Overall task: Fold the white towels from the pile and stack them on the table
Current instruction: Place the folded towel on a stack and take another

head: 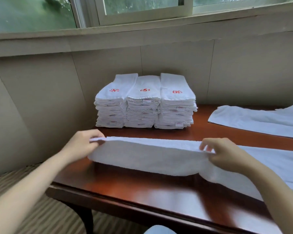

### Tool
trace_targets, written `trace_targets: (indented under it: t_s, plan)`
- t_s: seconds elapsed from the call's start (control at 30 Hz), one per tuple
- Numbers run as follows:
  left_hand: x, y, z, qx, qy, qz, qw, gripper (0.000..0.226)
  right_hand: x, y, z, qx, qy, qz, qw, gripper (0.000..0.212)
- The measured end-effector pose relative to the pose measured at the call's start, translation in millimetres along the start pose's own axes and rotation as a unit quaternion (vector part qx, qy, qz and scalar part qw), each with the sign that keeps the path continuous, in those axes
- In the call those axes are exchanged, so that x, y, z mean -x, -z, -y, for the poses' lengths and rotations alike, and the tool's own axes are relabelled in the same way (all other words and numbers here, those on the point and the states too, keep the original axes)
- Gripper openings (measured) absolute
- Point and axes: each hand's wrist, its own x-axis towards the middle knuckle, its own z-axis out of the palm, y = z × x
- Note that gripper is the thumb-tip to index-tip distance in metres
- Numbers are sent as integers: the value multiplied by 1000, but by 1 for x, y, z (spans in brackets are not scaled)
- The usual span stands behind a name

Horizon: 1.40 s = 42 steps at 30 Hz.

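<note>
Head view. Left grip [82, 144] pinched on the left end of the white towel [147, 157], thumb and fingers curled round its raised top edge. Right grip [224, 153] pinched on the same edge, further right. Towel lifted along that edge, sagging below onto the table [125, 188] near the front, trailing flat towards the near right. Beyond it, at the far side by the wall, three stacks of folded towels [145, 105] side by side, red emblems on top. At the far right, a loose pile [260, 122] of unfolded towels on the table, apart from the stacks.

Judged to be mid-fold: raised, not yet laid over. To do it well: hold both pinches level and the edge taut. Carry across to meet the opposite edge squarely. Lay down without dragging the lower layer, then smooth outward. Mind the trailing right end, likely to skew the fold if bunched. Match the width of the stacks.
</note>
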Motion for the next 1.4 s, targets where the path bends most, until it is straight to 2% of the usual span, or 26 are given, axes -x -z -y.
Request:
trace_targets:
  t_s: [0.1, 0.17, 0.27, 0.33, 0.43, 0.47, 0.57, 0.6, 0.77, 0.83, 0.9, 0.97, 1.03, 1.1, 1.13, 1.2, 1.3, 1.4]
  plan:
    - [-39, -4, 2, 197, 80, -20, 977, 17, -30, 8, -17, 35, -49, -55, 997, 15]
    - [-59, -27, 6, 238, 147, 0, 960, 8, -55, 3, -22, 70, -82, -87, 990, 11]
    - [-77, -68, 19, 74, 215, 37, 973, 14, -85, -25, -33, 137, -117, -85, 980, 14]
    - [-80, -85, 21, -53, 258, 34, 964, 20, -96, -52, -43, 167, -112, -83, 976, 18]
    - [-81, -97, 18, -131, 284, 13, 950, 7, -106, -63, -59, 154, -141, -106, 972, 37]
    - [-80, -99, 16, -152, 279, 10, 948, 4, -107, -62, -63, 142, -157, -111, 971, 43]
    - [-76, -102, 12, -195, 266, 10, 944, 27, -101, -60, -73, 117, -191, -125, 966, 50]
    - [-76, -101, 10, -200, 263, 10, 944, 28, -98, -59, -75, 118, -195, -122, 966, 49]
    - [-71, -90, 11, -165, 249, -13, 954, 17, -91, -47, -82, 72, -191, -107, 973, 45]
    - [-69, -86, 9, -154, 246, 2, 957, 16, -89, -38, -85, 44, -209, -100, 972, 46]
    - [-70, -86, 4, -172, 252, 42, 951, 17, -84, -35, -87, 67, -227, -94, 967, 45]
    - [-71, -90, -3, -227, 257, 91, 935, 26, -77, -40, -89, 121, -242, -114, 956, 41]
    - [-72, -98, -13, -338, 251, 124, 898, 35, -71, -48, -90, 163, -269, -134, 940, 46]
    - [-74, -106, -31, -439, 216, 124, 863, 37, -66, -48, -91, 164, -293, -139, 932, 50]
    - [-75, -114, -42, -458, 188, 124, 860, 37, -62, -46, -94, 158, -300, -139, 930, 50]
    - [-79, -137, -69, -423, 119, 139, 888, 38, -51, -39, -105, 140, -316, -135, 928, 47]
    - [-82, -181, -127, -273, 30, 174, 946, 41, -30, -30, -128, 103, -351, -126, 922, 47]
    - [-75, -222, -181, -164, 1, 202, 966, 38, -9, -24, -150, 88, -364, -121, 919, 50]
